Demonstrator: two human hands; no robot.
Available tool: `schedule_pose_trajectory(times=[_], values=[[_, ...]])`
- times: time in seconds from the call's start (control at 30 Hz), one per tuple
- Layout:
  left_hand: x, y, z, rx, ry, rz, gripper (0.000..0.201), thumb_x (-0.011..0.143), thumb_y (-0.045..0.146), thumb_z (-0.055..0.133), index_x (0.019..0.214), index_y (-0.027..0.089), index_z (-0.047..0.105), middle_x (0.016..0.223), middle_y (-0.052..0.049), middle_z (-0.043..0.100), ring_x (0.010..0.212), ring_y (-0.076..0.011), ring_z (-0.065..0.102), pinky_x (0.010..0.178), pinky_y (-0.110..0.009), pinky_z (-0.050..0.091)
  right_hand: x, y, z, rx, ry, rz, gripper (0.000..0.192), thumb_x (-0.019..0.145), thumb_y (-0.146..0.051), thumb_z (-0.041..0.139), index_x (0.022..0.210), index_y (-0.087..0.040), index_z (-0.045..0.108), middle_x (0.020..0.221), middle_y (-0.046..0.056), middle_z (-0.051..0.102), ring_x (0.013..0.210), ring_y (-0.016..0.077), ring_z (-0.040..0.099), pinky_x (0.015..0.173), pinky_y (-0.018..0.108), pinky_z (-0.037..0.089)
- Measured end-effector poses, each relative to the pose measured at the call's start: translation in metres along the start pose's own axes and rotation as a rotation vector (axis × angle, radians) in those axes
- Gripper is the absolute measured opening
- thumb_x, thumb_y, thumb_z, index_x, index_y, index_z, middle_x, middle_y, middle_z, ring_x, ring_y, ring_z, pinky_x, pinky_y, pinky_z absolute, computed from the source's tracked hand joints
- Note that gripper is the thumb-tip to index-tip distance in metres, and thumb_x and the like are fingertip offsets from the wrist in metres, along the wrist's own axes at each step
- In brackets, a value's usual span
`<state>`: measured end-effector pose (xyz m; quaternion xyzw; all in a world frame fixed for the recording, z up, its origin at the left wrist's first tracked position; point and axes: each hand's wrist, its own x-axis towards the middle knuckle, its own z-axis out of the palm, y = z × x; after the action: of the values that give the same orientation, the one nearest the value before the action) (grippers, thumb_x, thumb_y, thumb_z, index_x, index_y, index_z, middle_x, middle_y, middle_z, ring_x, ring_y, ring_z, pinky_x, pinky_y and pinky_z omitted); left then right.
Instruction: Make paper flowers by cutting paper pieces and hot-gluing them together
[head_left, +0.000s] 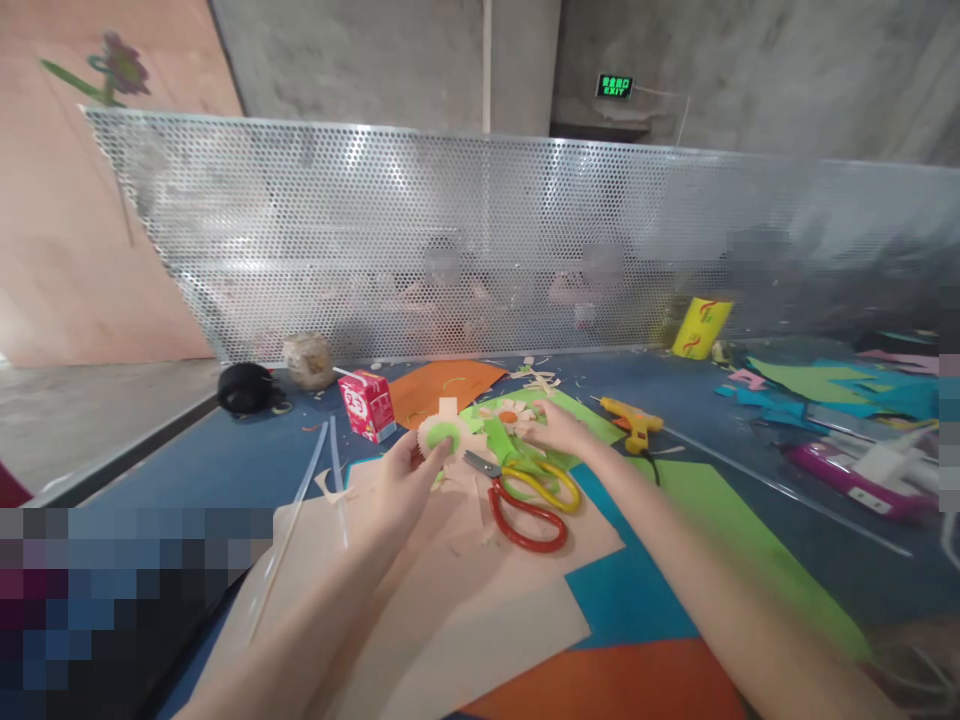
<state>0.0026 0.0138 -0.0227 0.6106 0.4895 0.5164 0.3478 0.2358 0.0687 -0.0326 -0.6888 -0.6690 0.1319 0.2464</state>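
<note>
My left hand [409,465] pinches a cream paper piece [429,432] with a fringed edge and a light green round centre, the thumb lying over its front. My right hand [555,428] has its fingers closed at the edge of a white paper flower [509,417] with an orange centre. Crumpled bright green paper scraps [504,442] lie between the hands. Just in front of them, scissors [517,500] with one red and one yellow handle rest on cream paper sheets [420,580], blades towards my left hand.
A pink drink carton [367,406] with a straw stands at left, near a jar [307,361] and a black round object [245,388]. At right lie a yellow glue gun [636,424], green sheet [720,510] and purple tool [855,480]. A perforated metal screen [487,220] runs behind.
</note>
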Motion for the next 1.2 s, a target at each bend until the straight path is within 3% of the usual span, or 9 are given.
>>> schedule_pose_trajectory(times=[0.17, 0.3, 0.4, 0.6, 0.73, 0.83, 1.03, 1.2], values=[[0.000, -0.001, 0.001, -0.026, -0.015, 0.015, 0.029, 0.070, 0.044, 0.056, 0.069, 0.016, 0.049, 0.056, 0.005, 0.043, 0.051, -0.0079, 0.038, 0.046, -0.019, 0.028, 0.002, 0.003, -0.003, 0.024, -0.040, 0.019, 0.040, 0.066, -0.035, 0.063, 0.102, -0.021, 0.053, 0.109, 0.007, 0.061, 0.095, 0.0234, 0.058, 0.074, 0.030, 0.041], [-0.002, 0.001, 0.002, -0.050, -0.024, -0.003, 0.029, 0.070, 0.044, 0.057, 0.071, 0.016, 0.051, 0.056, 0.005, 0.044, 0.050, -0.0078, 0.039, 0.046, -0.019, 0.028, 0.008, 0.000, 0.004, 0.022, 0.049, 0.048, 0.040, 0.071, -0.044, 0.056, 0.102, -0.018, 0.053, 0.102, 0.011, 0.063, 0.098, 0.0289, 0.055, 0.079, 0.038, 0.037], [-0.003, 0.002, 0.002, -0.081, -0.031, -0.004, 0.028, 0.070, 0.043, 0.058, 0.072, 0.016, 0.052, 0.057, 0.005, 0.045, 0.051, -0.0081, 0.040, 0.046, -0.019, 0.029, 0.011, -0.001, 0.009, 0.038, 0.118, 0.013, 0.034, 0.067, -0.034, 0.062, 0.096, -0.017, 0.055, 0.098, 0.010, 0.064, 0.099, 0.0302, 0.053, 0.082, 0.040, 0.035], [-0.004, 0.003, 0.004, -0.099, -0.048, -0.005, 0.029, 0.070, 0.043, 0.058, 0.067, 0.016, 0.048, 0.056, 0.006, 0.043, 0.051, -0.0074, 0.038, 0.047, -0.018, 0.029, 0.013, -0.003, 0.012, 0.162, 0.127, -0.082, 0.038, 0.069, -0.011, 0.056, 0.105, -0.018, 0.048, 0.095, 0.003, 0.062, 0.086, 0.0148, 0.059, 0.073, 0.026, 0.043], [-0.004, 0.005, 0.003, -0.085, -0.037, -0.015, 0.029, 0.069, 0.043, 0.058, 0.071, 0.015, 0.051, 0.057, 0.005, 0.045, 0.053, -0.0081, 0.040, 0.047, -0.018, 0.030, 0.015, -0.004, 0.014, 0.215, 0.128, -0.036, 0.036, 0.074, -0.019, 0.058, 0.107, -0.012, 0.047, 0.104, 0.009, 0.059, 0.089, 0.0139, 0.059, 0.075, 0.024, 0.045], [-0.004, 0.006, 0.002, -0.081, -0.019, -0.010, 0.029, 0.070, 0.044, 0.058, 0.068, 0.016, 0.049, 0.055, 0.005, 0.041, 0.051, -0.0082, 0.039, 0.045, -0.018, 0.029, 0.015, -0.004, 0.013, 0.216, 0.119, 0.013, 0.031, 0.079, -0.026, 0.056, 0.105, -0.011, 0.050, 0.102, 0.008, 0.059, 0.093, 0.0158, 0.057, 0.080, 0.030, 0.045], [-0.004, 0.002, 0.003, -0.103, -0.049, 0.001, 0.027, 0.071, 0.043, 0.057, 0.069, 0.017, 0.049, 0.058, 0.005, 0.044, 0.053, -0.0083, 0.040, 0.048, -0.019, 0.030, 0.011, -0.005, 0.009, 0.175, -0.015, 0.078, 0.023, 0.086, -0.029, 0.050, 0.102, -0.013, 0.055, 0.097, 0.005, 0.059, 0.080, 0.0146, 0.059, 0.069, 0.033, 0.050], [-0.004, 0.002, 0.003, -0.098, -0.043, -0.002, 0.028, 0.071, 0.043, 0.058, 0.067, 0.017, 0.048, 0.055, 0.006, 0.041, 0.051, -0.0074, 0.038, 0.047, -0.018, 0.029, 0.010, -0.011, 0.010, 0.146, -0.003, 0.073, 0.026, 0.080, -0.034, 0.055, 0.094, -0.012, 0.057, 0.090, 0.006, 0.061, 0.076, 0.0150, 0.058, 0.067, 0.030, 0.047]])
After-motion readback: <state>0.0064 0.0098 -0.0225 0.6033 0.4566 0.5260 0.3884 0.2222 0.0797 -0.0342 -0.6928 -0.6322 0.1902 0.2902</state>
